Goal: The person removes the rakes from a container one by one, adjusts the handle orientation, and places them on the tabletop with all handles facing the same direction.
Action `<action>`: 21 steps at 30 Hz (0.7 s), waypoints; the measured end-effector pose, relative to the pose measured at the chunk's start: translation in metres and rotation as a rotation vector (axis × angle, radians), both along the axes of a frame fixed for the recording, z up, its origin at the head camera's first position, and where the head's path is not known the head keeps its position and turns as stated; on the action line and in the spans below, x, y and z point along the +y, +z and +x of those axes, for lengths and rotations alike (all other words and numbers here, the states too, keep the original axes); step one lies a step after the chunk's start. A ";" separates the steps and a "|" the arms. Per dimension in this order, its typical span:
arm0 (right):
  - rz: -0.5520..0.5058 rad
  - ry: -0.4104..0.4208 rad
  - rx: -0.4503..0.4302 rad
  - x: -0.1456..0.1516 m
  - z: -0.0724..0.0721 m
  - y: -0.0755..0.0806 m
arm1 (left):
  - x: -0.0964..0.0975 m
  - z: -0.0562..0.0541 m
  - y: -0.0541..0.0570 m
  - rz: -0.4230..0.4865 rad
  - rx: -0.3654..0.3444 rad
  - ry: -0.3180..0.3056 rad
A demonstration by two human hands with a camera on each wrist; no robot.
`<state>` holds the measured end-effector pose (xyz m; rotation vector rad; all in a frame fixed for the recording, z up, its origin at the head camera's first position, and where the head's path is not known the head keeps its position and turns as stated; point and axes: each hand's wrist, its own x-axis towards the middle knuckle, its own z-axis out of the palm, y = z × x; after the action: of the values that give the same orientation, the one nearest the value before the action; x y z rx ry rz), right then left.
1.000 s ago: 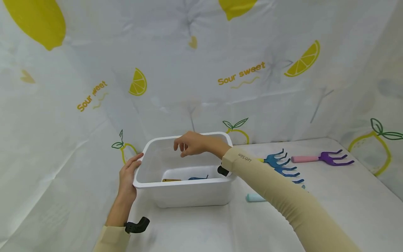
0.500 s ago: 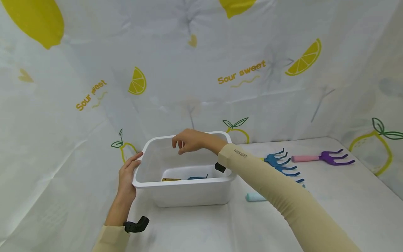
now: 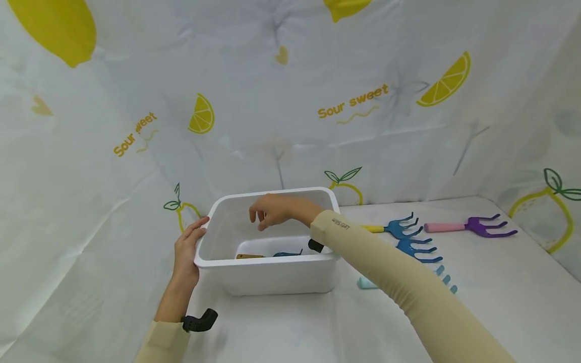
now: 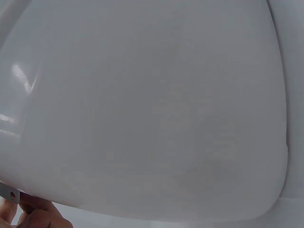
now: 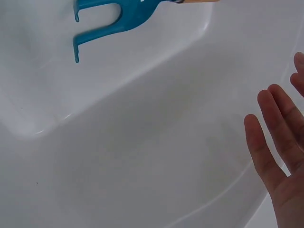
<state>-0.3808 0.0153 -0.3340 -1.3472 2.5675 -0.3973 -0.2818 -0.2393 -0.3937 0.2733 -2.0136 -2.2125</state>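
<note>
A white plastic bin (image 3: pixel 277 275) stands on the white-covered table. My left hand (image 3: pixel 185 252) grips its left rim, and some of those fingers (image 4: pixel 42 219) show at the rim in the left wrist view. Over the bin's opening hangs my right hand (image 3: pixel 274 209), fingers loosely bent and holding nothing; its fingers (image 5: pixel 280 128) are spread apart in the right wrist view. Down on the bin's floor lies a small garden hand rake with a blue head (image 5: pixel 135 12) and a tan wooden handle (image 3: pixel 249 256).
Right of the bin lie more hand rakes: a purple one with a pink handle (image 3: pixel 445 227), a blue one with a yellow handle (image 3: pixel 373 228), another blue head (image 3: pixel 415 249) and a light blue one (image 3: pixel 367 283). My right forearm partly covers them. A lemon-print sheet (image 3: pixel 254 151) hangs behind.
My right hand has dropped slightly over the bin, and its forearm has shifted a little left, showing more of the rakes. The left hand stays on the rim.
</note>
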 end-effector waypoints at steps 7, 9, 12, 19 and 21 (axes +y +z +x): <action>0.011 -0.001 0.004 -0.001 -0.005 -0.005 | 0.002 -0.003 0.002 -0.008 0.007 0.008; 0.022 -0.004 0.004 0.000 -0.006 -0.007 | 0.002 -0.003 0.002 -0.016 0.000 0.003; 0.049 -0.012 0.002 0.001 -0.007 -0.012 | 0.002 -0.002 0.001 -0.027 -0.011 -0.004; 0.043 -0.027 -0.047 0.002 -0.012 -0.020 | 0.001 0.001 0.000 -0.025 -0.013 -0.007; 0.044 -0.026 -0.045 0.002 -0.013 -0.021 | 0.001 0.001 0.000 -0.024 -0.016 -0.007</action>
<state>-0.3937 0.0170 -0.3550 -1.2762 2.5441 -0.3692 -0.2808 -0.2384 -0.3941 0.2824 -2.0505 -2.1954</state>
